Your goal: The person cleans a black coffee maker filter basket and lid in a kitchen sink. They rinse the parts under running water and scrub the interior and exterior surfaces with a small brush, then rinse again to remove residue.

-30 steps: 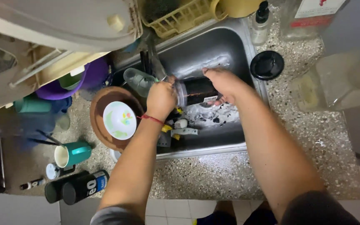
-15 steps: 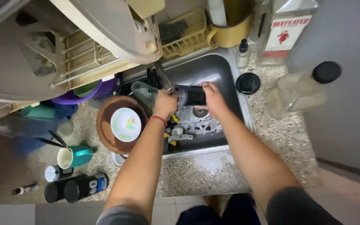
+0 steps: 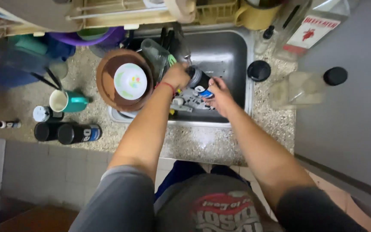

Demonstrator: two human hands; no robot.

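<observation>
Over the steel sink [image 3: 230, 51]: dark cylindrical bottle [image 3: 199, 79], now drawn nearer the sink's front rim than a second ago, left hand [image 3: 176, 75] clasping its upper end, right hand [image 3: 220, 95] fingers curled round its blue-labelled lower end; brown plate [image 3: 108, 73] left of sink.

left hand [image 3: 176, 76] curled, grip closed | right hand [image 3: 220, 95] curled, grip closed

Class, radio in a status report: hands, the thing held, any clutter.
Left hand and right hand grip dark bottle over sink. Utensils underneath. Bowl and plate left.
</observation>
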